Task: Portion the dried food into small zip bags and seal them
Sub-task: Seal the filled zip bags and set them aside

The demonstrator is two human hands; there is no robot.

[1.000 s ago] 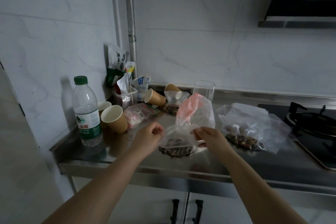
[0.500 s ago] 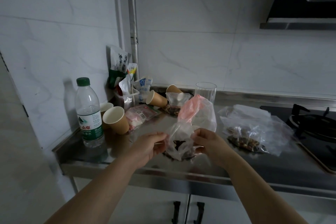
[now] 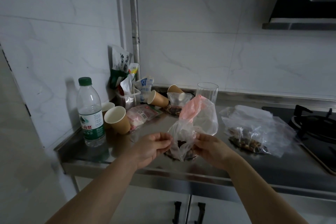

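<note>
Both hands meet over the front edge of the steel worktop, and between them hangs a small clear zip bag with a clump of dark dried food in its lower part. The left hand pinches the bag's left edge with its fingers curled in toward the palm; the right hand grips the right edge in the same way, so the bag's mouth is held between them, crumpled and upright. Whether the strip at the mouth is closed cannot be told. Just beyond the hands, a larger clear bag with a pink top stands on the worktop, touching or nearly touching the small bag. To the right of the right hand lies another clear bag of dried food, flat on the worktop and close to the gas hob. Beyond the left hand and to its left stand a water bottle with a green cap and two upright paper cups; farther back two more paper cups lie tipped on their sides among snack packets, and a clear glass stands near the wall.
</note>
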